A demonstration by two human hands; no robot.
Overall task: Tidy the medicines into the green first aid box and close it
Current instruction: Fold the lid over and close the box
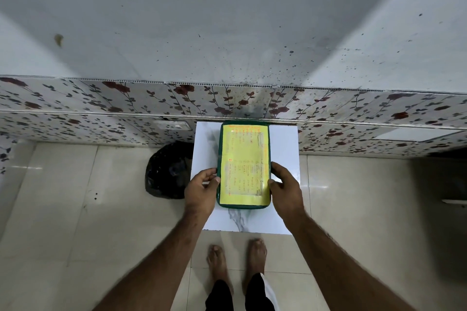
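The green first aid box [244, 164] lies flat and closed on a small white marbled table [283, 149]. A yellow paper label with handwritten lines covers its lid. My left hand [202, 188] grips the box's near left edge, thumb on top. On the near right edge sits my right hand [284, 184], fingers curled around the side. No loose medicines show on the table.
A black plastic bag [168, 171] sits on the tiled floor left of the table. A floral-patterned wall panel [101, 101] runs behind the table. My bare feet [237, 257] stand just in front of the table.
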